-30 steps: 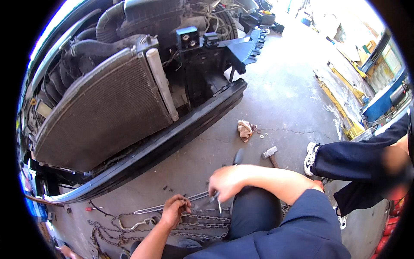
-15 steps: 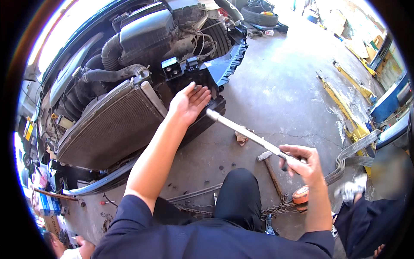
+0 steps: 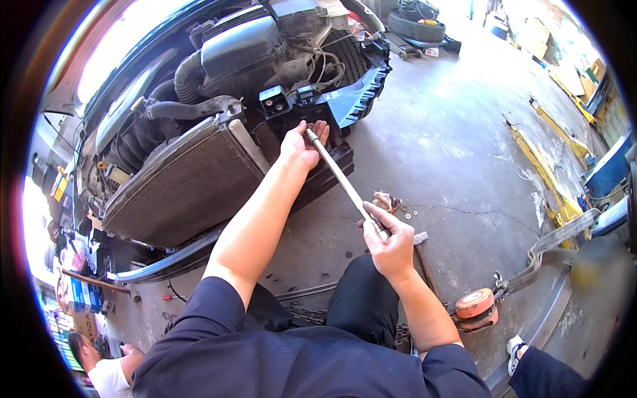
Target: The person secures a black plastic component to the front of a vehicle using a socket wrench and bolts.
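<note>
My right hand [image 3: 389,242] is closed round the near end of a long silver socket extension bar [image 3: 342,176]. The bar slants up and left to my left hand [image 3: 302,147], where its socket end lies between the thumb and fingers. Whether a small part sits in that end, I cannot make out. Just past my left hand is a black bracket [image 3: 292,119] at the front corner of a car with its front taken apart. Left of that hand is the exposed radiator [image 3: 189,182].
On the floor lie a hammer [image 3: 426,262], a crumpled rag or glove [image 3: 385,201] and an orange round pulley block [image 3: 475,305] with chain. Yellow metal arms [image 3: 541,172] stretch along the right. One person [image 3: 109,371] is at lower left; another's leg [image 3: 544,371] shows at lower right.
My right hand has swung left and brought the bar's socket end into my left hand. The person at lower right has moved mostly out of sight.
</note>
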`<state>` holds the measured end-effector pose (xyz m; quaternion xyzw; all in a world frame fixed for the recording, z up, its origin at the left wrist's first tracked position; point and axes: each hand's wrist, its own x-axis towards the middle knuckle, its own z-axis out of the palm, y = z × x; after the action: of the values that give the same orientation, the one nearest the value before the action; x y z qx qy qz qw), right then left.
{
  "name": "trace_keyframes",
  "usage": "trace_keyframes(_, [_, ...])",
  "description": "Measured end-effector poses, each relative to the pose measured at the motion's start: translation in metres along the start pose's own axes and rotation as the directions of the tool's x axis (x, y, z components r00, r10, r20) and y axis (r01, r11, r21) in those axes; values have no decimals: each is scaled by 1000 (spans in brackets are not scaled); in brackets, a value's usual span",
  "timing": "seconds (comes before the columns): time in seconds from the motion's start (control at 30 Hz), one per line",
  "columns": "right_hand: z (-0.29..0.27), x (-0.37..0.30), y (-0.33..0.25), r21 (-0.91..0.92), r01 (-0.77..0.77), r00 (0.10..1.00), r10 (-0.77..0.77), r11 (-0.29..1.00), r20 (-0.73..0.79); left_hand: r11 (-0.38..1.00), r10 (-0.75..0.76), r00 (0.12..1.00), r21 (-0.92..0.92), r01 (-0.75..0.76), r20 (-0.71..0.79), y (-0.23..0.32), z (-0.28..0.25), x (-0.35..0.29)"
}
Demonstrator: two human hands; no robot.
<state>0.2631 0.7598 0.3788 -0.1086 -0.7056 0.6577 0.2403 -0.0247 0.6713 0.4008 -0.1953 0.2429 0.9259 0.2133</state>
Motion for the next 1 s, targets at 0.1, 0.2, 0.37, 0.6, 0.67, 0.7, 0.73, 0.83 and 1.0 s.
trace_keyframes(0.1, [-1, 0, 4, 114, -19, 999, 24, 993, -42, 996, -68, 997, 58, 65, 37, 3, 4, -4])
trace_keyframes(0.2, [-6, 4, 10, 97, 6, 998, 1, 995, -66, 977, -132, 987, 181, 115, 89, 1, 4, -11])
trace_keyframes(0.37, [-1, 8, 15, -128, 130, 988, -139, 983, -68, 962, -170, 976, 236, 135, 137, 7, 0, 1])
trace_keyframes(0.6, [16, 19, 9, -155, 128, 979, -149, 980, -137, 901, -219, 962, 411, 137, 160, 24, 8, 25])
trace_keyframes(0.67, [23, 25, 16, -116, 105, 977, -124, 988, -173, 854, -155, 978, 516, 60, 143, 19, 11, 27])
trace_keyframes(0.7, [31, 27, 19, -137, 135, 972, -158, 981, -172, 825, -49, 993, 565, -20, 106, 15, 11, 33])
trace_keyframes(0.73, [38, 27, 19, -158, 161, 967, -188, 974, -170, 783, 59, 996, 615, -90, 71, 9, 10, 37])
trace_keyframes(0.83, [45, 29, 17, -243, 116, 968, -164, 963, -191, 694, 197, 973, 683, -226, 121, -9, 13, 38])
trace_keyframes(1.0, [50, 41, 22, -265, 118, 952, -185, 957, -243, 726, 220, 974, 658, -199, 53, -12, 23, 52])
